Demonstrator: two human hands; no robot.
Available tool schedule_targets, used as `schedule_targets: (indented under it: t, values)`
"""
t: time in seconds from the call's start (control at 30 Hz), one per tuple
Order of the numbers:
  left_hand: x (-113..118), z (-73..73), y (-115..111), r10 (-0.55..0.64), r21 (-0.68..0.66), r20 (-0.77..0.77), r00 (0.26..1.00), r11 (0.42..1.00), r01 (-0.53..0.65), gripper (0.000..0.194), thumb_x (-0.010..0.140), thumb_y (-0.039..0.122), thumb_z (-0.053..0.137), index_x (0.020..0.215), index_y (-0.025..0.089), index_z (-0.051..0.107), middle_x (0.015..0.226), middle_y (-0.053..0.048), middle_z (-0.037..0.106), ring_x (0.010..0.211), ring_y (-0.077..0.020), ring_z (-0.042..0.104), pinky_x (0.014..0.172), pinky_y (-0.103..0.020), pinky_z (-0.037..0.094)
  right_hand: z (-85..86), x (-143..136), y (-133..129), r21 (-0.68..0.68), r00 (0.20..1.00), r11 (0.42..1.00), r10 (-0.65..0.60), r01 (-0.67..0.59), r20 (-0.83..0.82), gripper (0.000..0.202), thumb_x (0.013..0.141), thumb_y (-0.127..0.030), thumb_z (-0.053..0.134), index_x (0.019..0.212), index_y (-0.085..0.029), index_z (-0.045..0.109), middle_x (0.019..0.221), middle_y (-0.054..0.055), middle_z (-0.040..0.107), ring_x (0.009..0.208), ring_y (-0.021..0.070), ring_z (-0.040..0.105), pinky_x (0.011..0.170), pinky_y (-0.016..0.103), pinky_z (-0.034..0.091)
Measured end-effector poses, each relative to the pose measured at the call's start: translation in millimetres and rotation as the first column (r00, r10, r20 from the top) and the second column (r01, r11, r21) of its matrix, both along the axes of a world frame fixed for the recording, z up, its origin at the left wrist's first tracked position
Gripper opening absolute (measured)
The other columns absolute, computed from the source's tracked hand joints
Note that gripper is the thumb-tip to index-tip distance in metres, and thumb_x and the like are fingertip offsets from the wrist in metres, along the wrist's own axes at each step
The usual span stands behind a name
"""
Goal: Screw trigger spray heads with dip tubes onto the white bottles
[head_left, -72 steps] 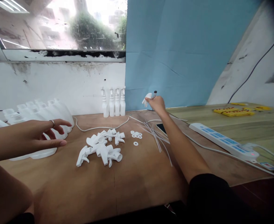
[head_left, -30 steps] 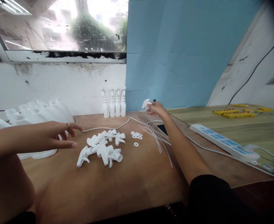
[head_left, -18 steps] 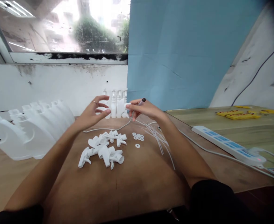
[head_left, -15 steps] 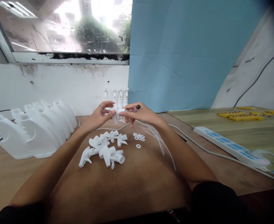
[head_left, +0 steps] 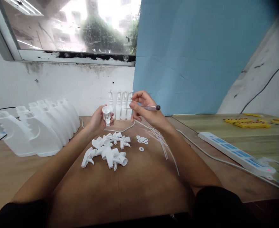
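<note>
My left hand (head_left: 98, 121) is wrapped round a white spray head (head_left: 106, 111), its round opening facing me. To the right, my right hand (head_left: 145, 109) pinches a thin pointed tool (head_left: 151, 108) with a dark end; its tip points left toward the spray head without touching it. Below the hands lies a pile of white spray heads (head_left: 108, 153). Several white washers (head_left: 141, 139) sit right of the pile, one of them a little nearer to me. Thin white tubes (head_left: 162, 142) lie beside my right forearm.
Translucent bottles (head_left: 44, 126) stand in rows at the left. Several bottles (head_left: 118, 106) with spray heads stand by the wall. A white power strip (head_left: 236, 153), its cable and yellow pieces (head_left: 249, 122) lie at the right.
My hands have moved apart. The spray head is now in my left hand alone, turned with its opening toward me. My right hand has risen, and the tool's thin tip now shows.
</note>
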State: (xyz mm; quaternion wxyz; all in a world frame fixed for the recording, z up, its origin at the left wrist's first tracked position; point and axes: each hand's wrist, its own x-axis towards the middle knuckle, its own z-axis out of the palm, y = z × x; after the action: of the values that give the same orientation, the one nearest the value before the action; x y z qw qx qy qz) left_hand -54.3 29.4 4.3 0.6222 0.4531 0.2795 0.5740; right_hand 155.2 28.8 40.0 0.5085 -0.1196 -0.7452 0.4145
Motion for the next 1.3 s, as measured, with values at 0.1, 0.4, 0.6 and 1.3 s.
schedule_targets:
  t: [0.1,0.4,0.6,1.3]
  values:
    - [2,-4.9,2,0.025,-0.055,-0.043,0.999,0.998,-0.028,0.027,0.084,0.038,0.055,0.069,0.018,0.045,0.058,0.002,0.051,0.043,-0.0121,0.05,0.046,-0.024,0.044,1.2,-3,-6,-0.067,0.998,0.997,-0.033,0.029,-0.059,0.034,0.08,-0.041,0.077,0.078,-0.021,0.05,0.058,-0.011,0.039,0.036,0.0026,0.033,0.041,0.023,0.046]
    - [9,-4.1,-5,0.069,0.01,-0.19,0.979,0.998,-0.068,0.021,0.079,0.032,0.061,0.073,0.017,0.048,0.055,0.001,0.054,0.041,-0.0111,0.05,0.038,-0.02,0.036,0.3,-1,-10,0.133,0.963,0.986,-0.127,0.098,0.237,0.024,0.083,-0.041,0.071,0.078,-0.018,0.067,0.079,0.003,0.067,0.078,0.0166,0.063,0.075,0.031,0.05]
    - [4,-6.7,0,0.182,0.063,-0.269,0.946,0.983,-0.172,0.028,0.077,0.038,0.066,0.07,0.018,0.049,0.052,0.001,0.054,0.04,-0.0115,0.051,0.037,-0.02,0.037,-9.0,-7,-6,0.427,0.916,0.881,-0.325,0.203,0.234,0.017,0.088,-0.036,0.065,0.082,-0.02,0.066,0.083,0.004,0.066,0.077,0.0174,0.06,0.071,0.031,0.046]
    - [2,-3.2,-8,0.346,0.139,-0.383,0.856,0.938,-0.317,0.021,0.078,0.033,0.059,0.08,0.022,0.041,0.056,0.006,0.051,0.041,-0.01,0.049,0.035,-0.016,0.036,-48.4,-42,3,-0.068,0.98,0.983,-0.176,0.17,-0.09,0.038,0.087,-0.045,0.063,0.067,-0.02,0.042,0.065,-0.001,0.066,0.055,0.0136,0.067,0.051,0.026,0.058]
